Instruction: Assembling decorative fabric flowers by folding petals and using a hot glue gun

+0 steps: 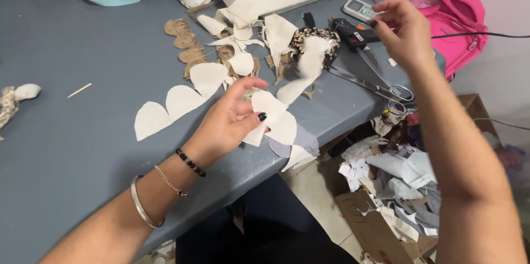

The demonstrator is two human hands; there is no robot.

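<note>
The left hand [229, 123] pinches a cream heart-shaped fabric cutout [276, 120] at its edge over the grey surface [72, 131]; thin, limp, seemingly featherlight. The right hand [403, 29] hovers, fingers loosely curled, apparently empty.

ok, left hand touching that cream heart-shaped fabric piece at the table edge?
Touching. The head view shows the left hand pinching the cream heart-shaped fabric piece, thumb lying across its surface with no gap visible.
</note>
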